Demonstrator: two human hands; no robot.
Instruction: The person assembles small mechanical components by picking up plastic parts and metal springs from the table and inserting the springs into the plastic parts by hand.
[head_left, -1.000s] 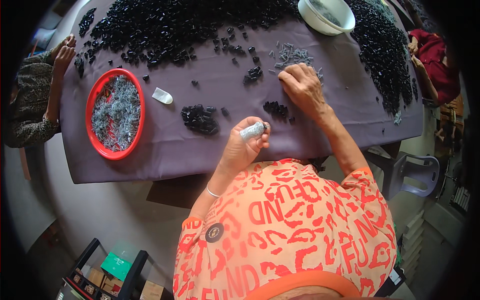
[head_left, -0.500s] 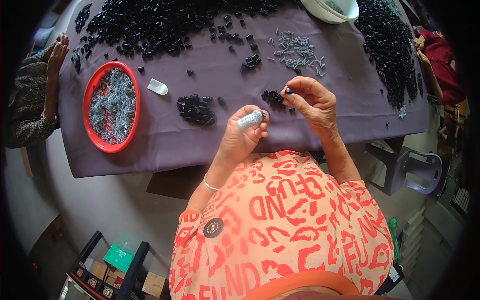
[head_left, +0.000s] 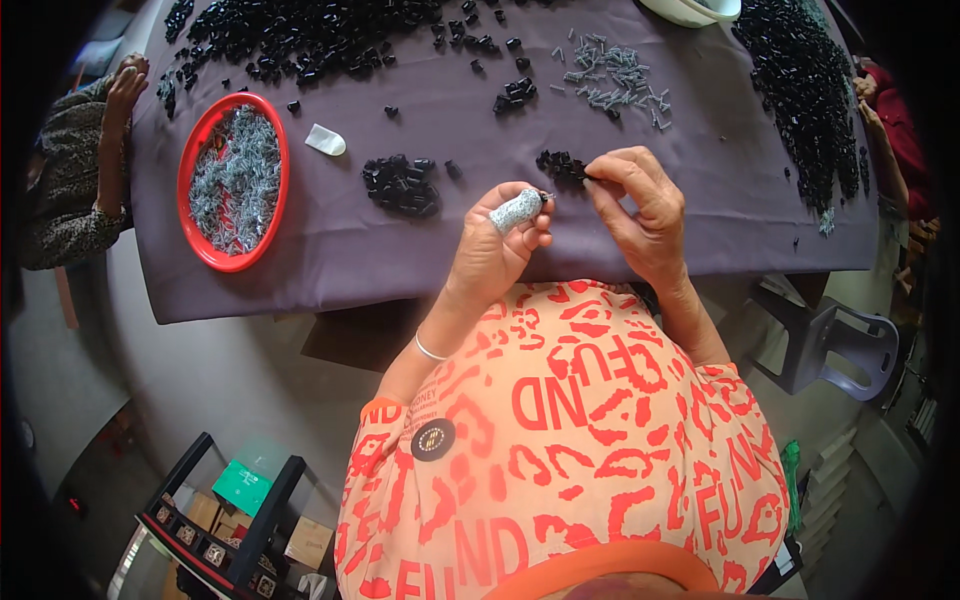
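Observation:
My left hand [head_left: 500,235] is closed in a pinch, its thumb under a speckled grey thumb cover [head_left: 515,212]. At its fingertips sits a tiny dark and greyish piece [head_left: 546,197], too small to make out fully. My right hand [head_left: 640,210] reaches to the edge of a small pile of black plastic pieces [head_left: 560,168], thumb and fingers pinched on a black piece there; the fingers partly hide it. Left of my hands lies a larger cluster of black pieces [head_left: 400,187]. Several thin grey plastic pins [head_left: 610,75] are scattered beyond my right hand.
A red oval basin [head_left: 283,190] of grey pins stands at left, beside a white finger cover [head_left: 325,140]. Black pieces heap at the far side [head_left: 300,40] and right [head_left: 805,100] of the cloth-covered table [head_left: 330,265]. People sit at both ends; a grey chair [head_left: 840,345] stands right.
My right hand has lowered its fingertips from above the table with a black piece to the small black pile. My left hand keeps its pinch. The whole view has shifted slightly.

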